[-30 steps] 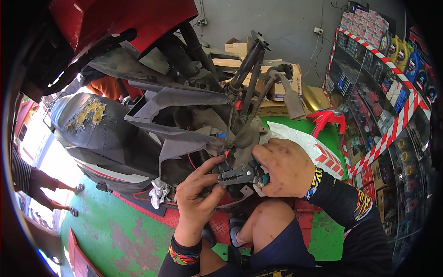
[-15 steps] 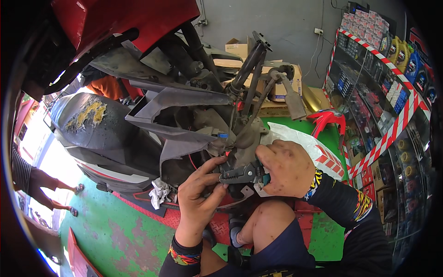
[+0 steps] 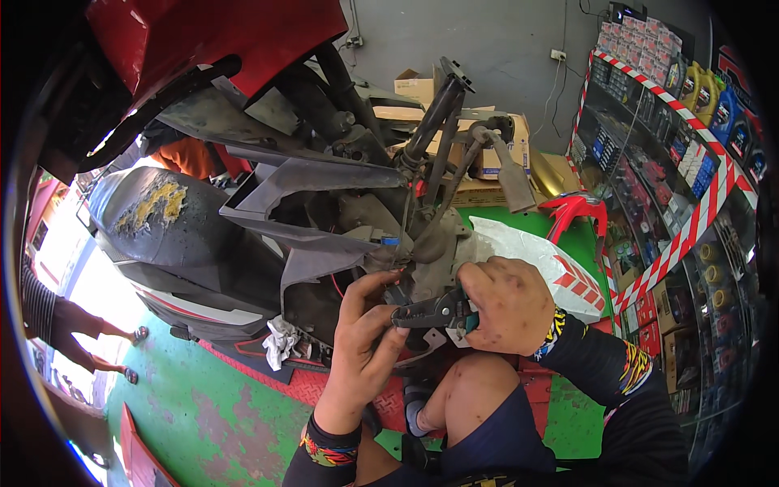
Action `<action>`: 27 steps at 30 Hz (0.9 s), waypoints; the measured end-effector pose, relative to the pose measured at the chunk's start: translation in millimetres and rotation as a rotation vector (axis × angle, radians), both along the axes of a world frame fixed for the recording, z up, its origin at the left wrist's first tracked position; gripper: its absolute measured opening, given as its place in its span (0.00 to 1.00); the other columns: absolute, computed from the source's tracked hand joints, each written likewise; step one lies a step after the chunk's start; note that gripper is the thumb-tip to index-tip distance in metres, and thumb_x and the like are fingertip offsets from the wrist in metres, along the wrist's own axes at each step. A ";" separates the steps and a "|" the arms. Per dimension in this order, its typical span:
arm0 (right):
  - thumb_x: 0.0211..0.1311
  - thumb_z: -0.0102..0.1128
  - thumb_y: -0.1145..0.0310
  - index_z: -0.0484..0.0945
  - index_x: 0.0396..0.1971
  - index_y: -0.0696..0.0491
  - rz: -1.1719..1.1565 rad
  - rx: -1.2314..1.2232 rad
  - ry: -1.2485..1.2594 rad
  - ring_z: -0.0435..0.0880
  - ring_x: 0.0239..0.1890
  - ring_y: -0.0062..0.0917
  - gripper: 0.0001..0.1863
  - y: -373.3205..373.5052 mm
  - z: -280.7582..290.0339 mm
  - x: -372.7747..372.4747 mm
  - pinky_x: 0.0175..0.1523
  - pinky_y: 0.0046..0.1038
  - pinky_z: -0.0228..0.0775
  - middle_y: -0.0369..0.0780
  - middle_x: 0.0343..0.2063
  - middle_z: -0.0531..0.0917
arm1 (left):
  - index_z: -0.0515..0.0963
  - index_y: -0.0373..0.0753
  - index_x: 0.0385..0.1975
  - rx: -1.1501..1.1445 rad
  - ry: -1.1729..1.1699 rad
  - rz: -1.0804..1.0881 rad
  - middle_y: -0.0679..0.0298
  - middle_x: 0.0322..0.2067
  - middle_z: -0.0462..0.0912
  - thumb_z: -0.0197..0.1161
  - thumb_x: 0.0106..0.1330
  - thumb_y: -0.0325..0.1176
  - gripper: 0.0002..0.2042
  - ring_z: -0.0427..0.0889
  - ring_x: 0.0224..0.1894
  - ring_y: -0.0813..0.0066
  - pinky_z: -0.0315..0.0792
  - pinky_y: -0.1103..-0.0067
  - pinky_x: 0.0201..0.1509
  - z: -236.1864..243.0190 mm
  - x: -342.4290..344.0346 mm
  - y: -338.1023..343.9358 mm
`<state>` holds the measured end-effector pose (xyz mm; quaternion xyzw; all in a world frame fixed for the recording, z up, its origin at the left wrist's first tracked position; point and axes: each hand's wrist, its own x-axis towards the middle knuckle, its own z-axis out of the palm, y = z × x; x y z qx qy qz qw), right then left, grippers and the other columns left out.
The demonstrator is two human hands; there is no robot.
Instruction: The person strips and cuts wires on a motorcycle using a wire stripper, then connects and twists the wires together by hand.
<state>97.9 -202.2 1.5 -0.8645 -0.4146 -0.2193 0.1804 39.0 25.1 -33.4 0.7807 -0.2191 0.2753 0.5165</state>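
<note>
Wire-stripping pliers (image 3: pixel 430 312), dark grey with teal grips, are held level over the near side of a partly stripped motorcycle (image 3: pixel 316 172), jaws pointing left. The right hand (image 3: pixel 511 304) is closed around their grips. At the jaw end is the left hand (image 3: pixel 365 349), partly curled, its thumb against the tip and its index finger reaching above it; whether those fingers also pinch a wire, I cannot tell. Just left of that hand a crumpled white rag (image 3: pixel 280 339) rests along the motorcycle's lower edge, above the near edge of a red tread-plate platform (image 3: pixel 308 386). Toward the motorcycle's left end is its seat (image 3: pixel 203 219), torn to yellow foam. Beyond the right hand lies a white panel (image 3: pixel 511 247) with red marks. Farther right stands a glass display case (image 3: pixel 661 268) edged in red-and-white tape, with bottles (image 3: pixel 704 96) near its upper right corner. At far left, a bystander's legs (image 3: pixel 85 341) show over the green floor (image 3: pixel 235 422).
</note>
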 end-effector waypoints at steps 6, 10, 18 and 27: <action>0.32 0.72 0.65 0.70 0.36 0.52 -0.051 -0.026 0.101 0.80 0.32 0.39 0.27 2.4 -4.5 -5.2 0.39 0.40 0.74 0.40 0.26 0.78 | 0.83 0.29 0.39 -0.014 -0.001 -0.030 0.47 0.61 0.74 0.62 0.67 0.29 0.09 0.77 0.56 0.55 0.70 0.69 0.60 -2.2 2.3 0.8; 0.32 0.70 0.66 0.70 0.36 0.53 -0.018 -0.015 0.123 0.80 0.34 0.41 0.26 1.9 -1.6 -0.7 0.41 0.40 0.73 0.41 0.27 0.78 | 0.83 0.30 0.40 -0.056 0.039 -0.021 0.48 0.60 0.75 0.62 0.67 0.29 0.09 0.77 0.56 0.55 0.70 0.69 0.60 -3.0 -0.7 -1.6; 0.32 0.68 0.67 0.72 0.41 0.56 0.037 0.001 0.093 0.79 0.38 0.41 0.29 1.3 3.6 1.1 0.46 0.39 0.71 0.43 0.30 0.78 | 0.83 0.30 0.43 -0.045 0.023 -0.020 0.49 0.59 0.77 0.62 0.66 0.24 0.09 0.78 0.56 0.57 0.71 0.70 0.60 -6.2 -0.5 1.1; 0.34 0.71 0.65 0.73 0.44 0.56 0.038 -0.044 0.035 0.79 0.38 0.40 0.31 0.5 7.0 3.0 0.46 0.39 0.72 0.42 0.31 0.79 | 0.83 0.31 0.42 -0.032 0.060 -0.019 0.50 0.59 0.78 0.62 0.69 0.27 0.08 0.78 0.56 0.62 0.70 0.70 0.61 -6.3 -0.7 1.8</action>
